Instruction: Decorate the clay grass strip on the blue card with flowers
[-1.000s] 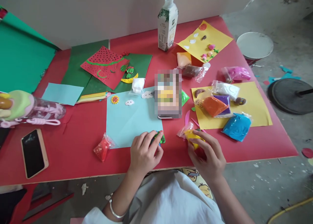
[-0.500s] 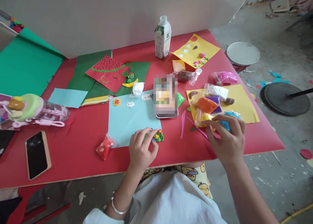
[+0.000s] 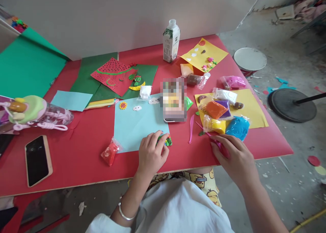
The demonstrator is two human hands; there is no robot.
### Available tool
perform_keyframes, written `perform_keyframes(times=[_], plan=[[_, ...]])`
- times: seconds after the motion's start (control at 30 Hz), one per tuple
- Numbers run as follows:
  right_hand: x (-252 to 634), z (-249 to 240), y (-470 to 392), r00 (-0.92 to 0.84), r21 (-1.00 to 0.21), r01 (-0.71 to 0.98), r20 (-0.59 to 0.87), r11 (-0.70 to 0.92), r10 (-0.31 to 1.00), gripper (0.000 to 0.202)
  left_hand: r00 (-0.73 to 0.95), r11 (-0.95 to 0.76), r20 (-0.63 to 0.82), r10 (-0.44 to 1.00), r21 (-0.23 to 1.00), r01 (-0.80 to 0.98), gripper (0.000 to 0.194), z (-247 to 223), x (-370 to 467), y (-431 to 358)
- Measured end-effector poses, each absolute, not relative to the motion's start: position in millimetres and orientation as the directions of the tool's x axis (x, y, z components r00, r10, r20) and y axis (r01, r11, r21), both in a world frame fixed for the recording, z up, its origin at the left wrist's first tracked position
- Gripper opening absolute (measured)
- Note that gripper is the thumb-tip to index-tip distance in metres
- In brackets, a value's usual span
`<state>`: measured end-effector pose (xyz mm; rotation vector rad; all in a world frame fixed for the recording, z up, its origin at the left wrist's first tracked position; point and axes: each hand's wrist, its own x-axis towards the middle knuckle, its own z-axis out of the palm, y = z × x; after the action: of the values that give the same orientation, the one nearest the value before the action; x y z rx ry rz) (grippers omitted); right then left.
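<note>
On the red table (image 3: 76,158), the left hand (image 3: 151,155) covers most of a small green clay piece (image 3: 166,140) beside the blue paper (image 3: 134,124), fingers curled on it. Right of this paper, the right hand (image 3: 235,156) pinches a thin pink stick (image 3: 207,133), its end hidden.

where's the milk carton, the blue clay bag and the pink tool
milk carton (image 3: 170,42), head view, front face
blue clay bag (image 3: 237,128), head view, middle
pink tool (image 3: 191,133), head view, handle

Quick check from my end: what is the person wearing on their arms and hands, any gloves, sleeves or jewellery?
No gloves: both hands are bare. The left hand has a plain silver bangle on the wrist, and a white sleeve shows at the frame's bottom edge. The right hand and forearm show no sleeve, watch or jewellery. No rings are visible on either hand.
</note>
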<state>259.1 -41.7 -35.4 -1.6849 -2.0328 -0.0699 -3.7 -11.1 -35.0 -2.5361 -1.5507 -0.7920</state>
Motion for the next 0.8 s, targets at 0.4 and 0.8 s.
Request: perform_keyframes(times=[0.4,0.8], plan=[[253,-27,-32,-0.028,-0.31,0.948,0.142,0.071,0.989,0.03,0.349,-0.499,0.478,0.806,0.229,0.836,0.033,-36,-5,-12],[249,-28,-25,-0.07,-0.205,0.976,0.011,0.071,0.998,0.01,0.373,-0.498,0.442,0.816,0.209,0.842,0.03,-37,-3,-9]])
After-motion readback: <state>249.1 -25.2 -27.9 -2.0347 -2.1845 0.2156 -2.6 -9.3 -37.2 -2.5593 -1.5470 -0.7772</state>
